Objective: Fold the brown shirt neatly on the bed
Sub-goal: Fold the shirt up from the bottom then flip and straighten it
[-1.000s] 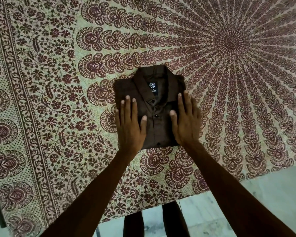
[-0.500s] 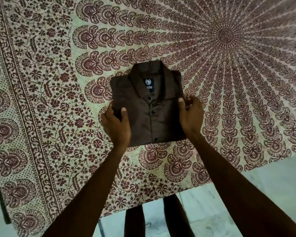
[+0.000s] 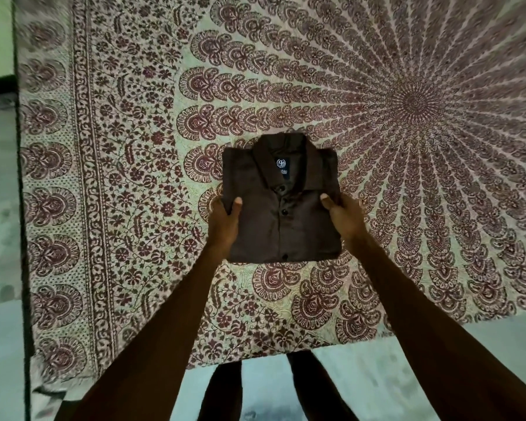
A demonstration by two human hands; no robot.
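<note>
I see the brown shirt (image 3: 281, 205) folded into a compact rectangle, collar at the far end, a dark neck label (image 3: 281, 167) inside the collar and a row of buttons running down the middle of the front. It sits over the patterned bedspread (image 3: 134, 177) on the bed, near the front edge of it; I cannot tell whether its underside rests on the cloth or is lifted just clear.

My left hand (image 3: 223, 221) is clamped on the shirt's left edge: the thumb (image 3: 237, 205) lies on top of the fabric, and the other fingers are tucked under the edge, out of my sight. My right hand (image 3: 345, 218) grips the right edge the same way, thumb (image 3: 327, 200) pressed on the top face and the remaining fingers curled under and behind the fold. Both grips sit about midway along the sides, level with the second button.

Both forearms reach forward from the bottom corners of the view and converge on the shirt, wrists fairly straight, palms turned inward toward each other.

Past the near edge of the bed I see a pale floor (image 3: 377, 375) and two dark trouser legs (image 3: 225, 390) below my arms.
</note>
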